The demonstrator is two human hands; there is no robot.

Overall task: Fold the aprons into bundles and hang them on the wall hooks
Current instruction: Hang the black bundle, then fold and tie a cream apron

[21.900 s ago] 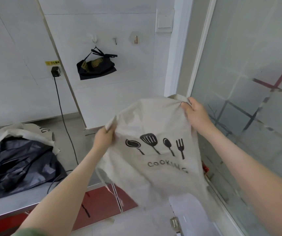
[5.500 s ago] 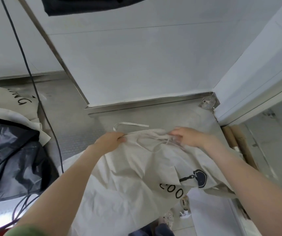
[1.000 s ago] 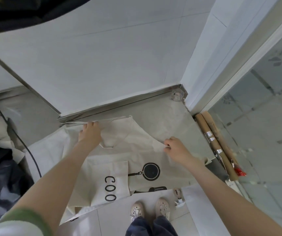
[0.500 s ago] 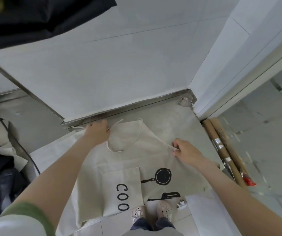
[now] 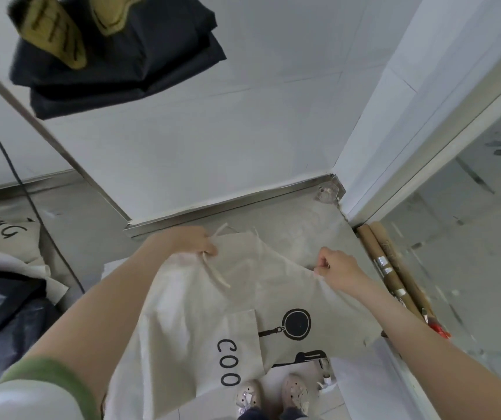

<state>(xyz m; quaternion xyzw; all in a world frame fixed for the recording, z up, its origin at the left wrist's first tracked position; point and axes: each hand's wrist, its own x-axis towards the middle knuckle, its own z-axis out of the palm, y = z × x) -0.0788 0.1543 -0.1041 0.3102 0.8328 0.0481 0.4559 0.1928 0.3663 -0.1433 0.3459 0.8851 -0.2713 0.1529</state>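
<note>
Steel surface (image 5: 303, 234) under white tiled wall, dark bundle (image 5: 116, 50) hung above. Cream apron (image 5: 200, 304) lay from far edge, draping off the near one; left hand (image 5: 188, 241) gripped bib top, right hand (image 5: 337, 268) pinched side hem. Looked light, limp; best held by hems.

1 head view — steeply down, close above the apron (image 5: 182, 313).

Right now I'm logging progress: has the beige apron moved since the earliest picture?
Yes: the beige apron came down from mid-air onto the counter, its top edge near the metal wall strip.
</note>
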